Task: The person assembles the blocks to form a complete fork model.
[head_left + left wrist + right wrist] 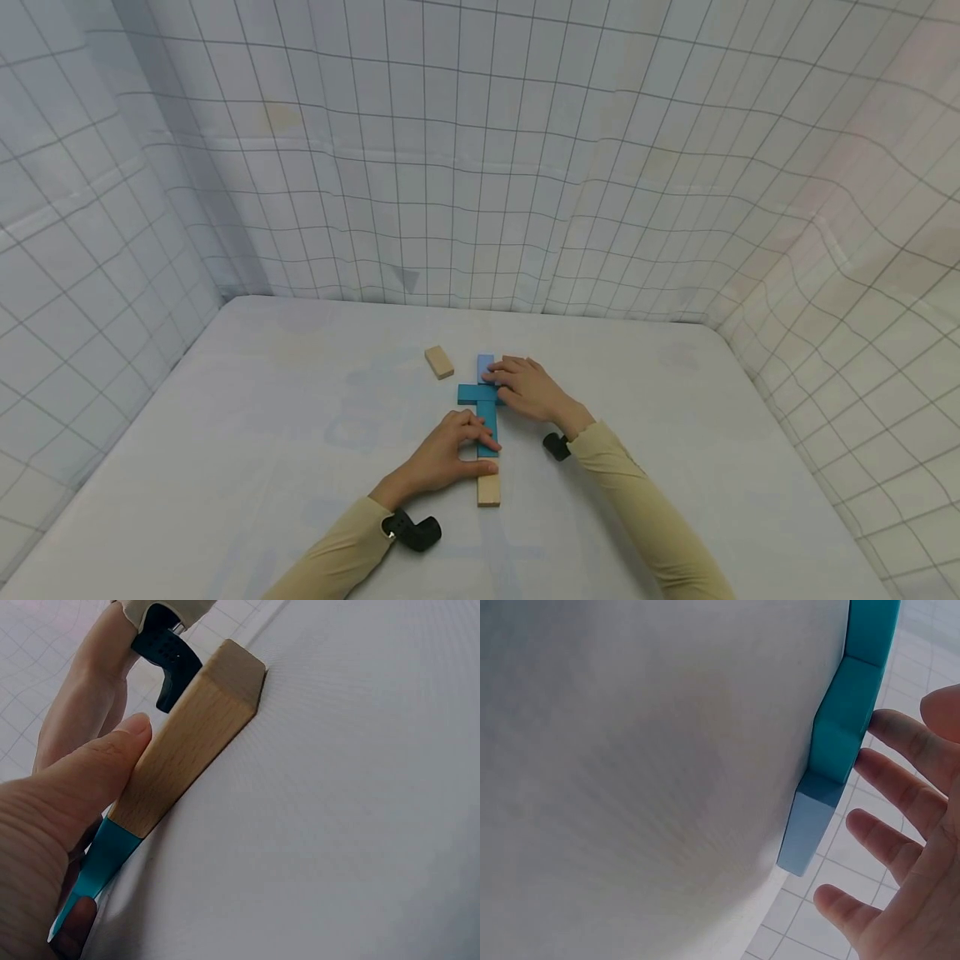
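Observation:
A row of blocks lies on the white table: a light blue block (484, 365) at the far end, a teal block set crosswise (467, 395), a lengthwise teal block (487, 412) and a plain wooden block (489, 493) nearest me. My left hand (447, 454) reaches over the row from the left, thumb lying along the wooden block (180, 757), fingers extended across the lengthwise teal block. From the right, my right hand (531, 390) covers one end of the crosswise teal block. Its fingers (900, 787) are spread loosely, some tips right at the teal edge.
Beyond the left hand, a loose wooden block (439, 362) lies at an angle left of the row. White grid-patterned curtains (480, 183) hang behind the table (262, 400) and on both sides. Each wrist wears a dark strapped device (420, 533).

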Demonstrator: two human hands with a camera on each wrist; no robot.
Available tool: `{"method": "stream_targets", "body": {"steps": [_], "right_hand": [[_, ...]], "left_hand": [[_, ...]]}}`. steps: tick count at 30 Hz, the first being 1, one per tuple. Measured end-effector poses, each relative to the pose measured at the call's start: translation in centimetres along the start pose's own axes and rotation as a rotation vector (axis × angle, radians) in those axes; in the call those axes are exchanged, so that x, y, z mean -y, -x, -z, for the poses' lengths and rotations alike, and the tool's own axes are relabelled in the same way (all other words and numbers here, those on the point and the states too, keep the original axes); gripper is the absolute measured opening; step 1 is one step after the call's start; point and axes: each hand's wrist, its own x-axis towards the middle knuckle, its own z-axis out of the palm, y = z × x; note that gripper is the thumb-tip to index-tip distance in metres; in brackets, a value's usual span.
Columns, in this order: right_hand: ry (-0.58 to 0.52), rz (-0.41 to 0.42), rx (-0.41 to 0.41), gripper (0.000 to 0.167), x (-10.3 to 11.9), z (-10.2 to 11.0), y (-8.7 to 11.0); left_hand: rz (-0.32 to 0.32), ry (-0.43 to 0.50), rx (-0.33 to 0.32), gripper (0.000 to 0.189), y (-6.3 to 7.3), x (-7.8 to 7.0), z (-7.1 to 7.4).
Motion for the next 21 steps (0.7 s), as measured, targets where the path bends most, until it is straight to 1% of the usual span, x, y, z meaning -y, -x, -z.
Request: {"method": "stream_targets", "body": {"steps": [21], "right_hand": [[0.009,-0.004,0.008,0.038,-0.01,-0.25,0.25]], "left_hand": [[-0.004,0.006,-0.003,0.026,0.01,-0.05,0.02]]}}
